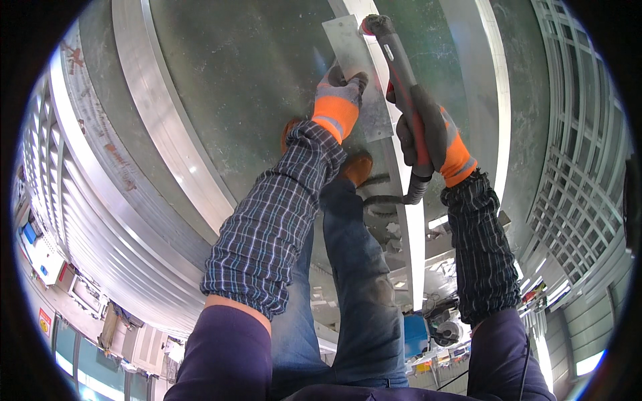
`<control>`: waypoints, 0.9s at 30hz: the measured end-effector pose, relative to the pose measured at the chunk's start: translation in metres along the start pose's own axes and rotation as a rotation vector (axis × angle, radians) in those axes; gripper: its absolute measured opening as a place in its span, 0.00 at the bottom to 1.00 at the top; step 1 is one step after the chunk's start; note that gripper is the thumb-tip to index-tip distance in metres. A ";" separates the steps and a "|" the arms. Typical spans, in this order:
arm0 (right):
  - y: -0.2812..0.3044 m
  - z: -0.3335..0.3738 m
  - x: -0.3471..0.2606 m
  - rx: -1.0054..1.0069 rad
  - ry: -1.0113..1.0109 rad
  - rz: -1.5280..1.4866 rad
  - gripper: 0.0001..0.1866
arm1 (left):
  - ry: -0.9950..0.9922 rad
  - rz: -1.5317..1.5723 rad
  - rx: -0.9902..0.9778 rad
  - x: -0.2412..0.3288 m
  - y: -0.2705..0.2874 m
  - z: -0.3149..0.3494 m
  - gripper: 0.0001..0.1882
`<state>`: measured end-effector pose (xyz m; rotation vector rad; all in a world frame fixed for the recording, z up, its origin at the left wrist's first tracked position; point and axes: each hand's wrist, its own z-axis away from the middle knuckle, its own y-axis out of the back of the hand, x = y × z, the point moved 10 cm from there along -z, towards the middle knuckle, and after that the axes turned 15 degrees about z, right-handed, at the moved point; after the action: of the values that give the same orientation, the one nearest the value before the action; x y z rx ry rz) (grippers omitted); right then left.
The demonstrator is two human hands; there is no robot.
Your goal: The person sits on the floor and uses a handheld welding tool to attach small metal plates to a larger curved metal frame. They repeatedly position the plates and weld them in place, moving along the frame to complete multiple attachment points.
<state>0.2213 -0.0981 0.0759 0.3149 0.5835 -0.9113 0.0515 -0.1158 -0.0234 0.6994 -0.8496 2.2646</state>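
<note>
A flat grey metal plate (354, 53) lies under the left hand (338, 100), overlapping a long pale beam (414, 247); whether it rests on that beam or is held just above cannot be told. The left hand, in an orange and grey glove, comes in over the plate's left edge. Its fingers are clamped on the plate: the thumb presses the upper face, another finger meets the left edge, and the rest are hidden. The plate runs out beyond the fingers at both its far and near ends.

To the right of the plate, the right hand (431, 130) has its gloved fingers wrapped around the grip of a black and red handheld tool (401, 70). The tool's head stands at the plate's far right corner; contact there cannot be told. Nearer than the plate are a black corrugated hose (384, 200) and a brown shoe (359, 170).
</note>
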 end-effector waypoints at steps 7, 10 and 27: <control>-0.010 0.017 0.004 -0.031 -0.057 0.068 0.37 | 0.015 0.071 0.018 0.005 -0.003 0.005 0.20; -0.006 0.019 0.014 0.011 -0.065 0.076 0.36 | 0.031 0.045 0.021 0.006 -0.003 0.005 0.19; -0.012 0.047 0.018 -0.062 0.006 -0.040 0.29 | 0.014 0.033 0.025 0.010 -0.004 0.009 0.16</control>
<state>0.2360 -0.1397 0.1023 0.2510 0.6238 -0.9294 0.0503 -0.1163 -0.0099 0.6849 -0.8333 2.3108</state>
